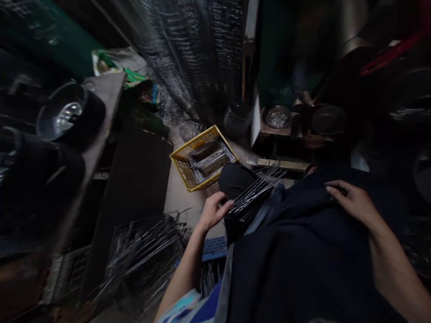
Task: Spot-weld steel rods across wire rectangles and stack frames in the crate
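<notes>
My left hand [214, 210] is at my knee with its fingers curled round the near end of a loose bundle of thin metal rods [254, 193]. The bundle slants up and to the right across my dark-clad leg, and some fingers are hidden behind it. My right hand [352, 202] rests above the dark apron [303, 251] over my lap, fingers and thumb apart, with nothing visible in it. Beyond my knee, a yellow plastic crate [183, 172] on the floor holds more bent wire pieces [212, 157].
At lower left lies a tangled heap of wire rods [144, 246], beside a blue crate [214, 244]. A bench with black buckets [92, 112] stands on the left. Stacked wire goods [195, 49] rise behind. A dish of small shiny parts [278, 117] sits on a ledge.
</notes>
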Available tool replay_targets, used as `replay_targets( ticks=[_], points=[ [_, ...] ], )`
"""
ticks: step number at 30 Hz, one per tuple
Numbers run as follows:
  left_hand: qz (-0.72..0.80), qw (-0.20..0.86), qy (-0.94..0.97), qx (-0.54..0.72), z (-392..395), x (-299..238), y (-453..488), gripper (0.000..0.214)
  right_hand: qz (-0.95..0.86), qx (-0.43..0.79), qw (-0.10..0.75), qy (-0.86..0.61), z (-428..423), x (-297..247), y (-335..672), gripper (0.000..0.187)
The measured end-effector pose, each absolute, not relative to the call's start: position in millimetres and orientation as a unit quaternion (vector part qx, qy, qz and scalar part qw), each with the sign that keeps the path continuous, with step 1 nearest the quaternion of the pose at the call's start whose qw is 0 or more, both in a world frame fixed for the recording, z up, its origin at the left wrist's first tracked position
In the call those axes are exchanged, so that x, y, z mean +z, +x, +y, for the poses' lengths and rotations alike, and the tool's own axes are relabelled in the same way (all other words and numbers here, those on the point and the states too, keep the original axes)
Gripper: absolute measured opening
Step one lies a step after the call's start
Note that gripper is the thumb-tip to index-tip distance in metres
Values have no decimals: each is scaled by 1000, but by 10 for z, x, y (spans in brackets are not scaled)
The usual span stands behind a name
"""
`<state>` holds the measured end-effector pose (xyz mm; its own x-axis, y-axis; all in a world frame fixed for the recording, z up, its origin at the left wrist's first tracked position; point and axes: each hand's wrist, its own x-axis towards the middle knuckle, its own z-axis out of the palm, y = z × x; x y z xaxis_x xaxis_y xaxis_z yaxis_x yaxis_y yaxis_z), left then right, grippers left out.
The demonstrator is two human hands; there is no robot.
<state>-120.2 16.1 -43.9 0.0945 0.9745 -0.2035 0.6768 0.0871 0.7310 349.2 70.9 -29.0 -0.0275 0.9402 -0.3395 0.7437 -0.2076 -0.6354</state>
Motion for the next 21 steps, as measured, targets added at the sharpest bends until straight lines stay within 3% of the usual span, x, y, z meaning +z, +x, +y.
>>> replay_targets(
  ticks=[6, 8, 14, 17, 21],
  points=[
    [574, 301, 753, 115, 65, -342, -1041, 36, -501, 273, 310, -760, 805, -56, 4067, 42],
    [564, 304, 758, 120, 91, -289, -1119, 37, -471, 233, 333, -783, 783, -19, 4360, 40],
    [687, 371, 613, 119, 655, -102, -1465, 37, -361, 80, 170, -913, 634, -77, 5470, 30],
    [748, 283, 599, 40, 1206, 72, -1321, 21, -278, 89, 79, -953, 653, -263, 5916, 32],
    [719, 177, 672, -9, 1693, 414, -739, 12, -209, 144, 60, -965, 818, -647, 6208, 41]
  ],
)
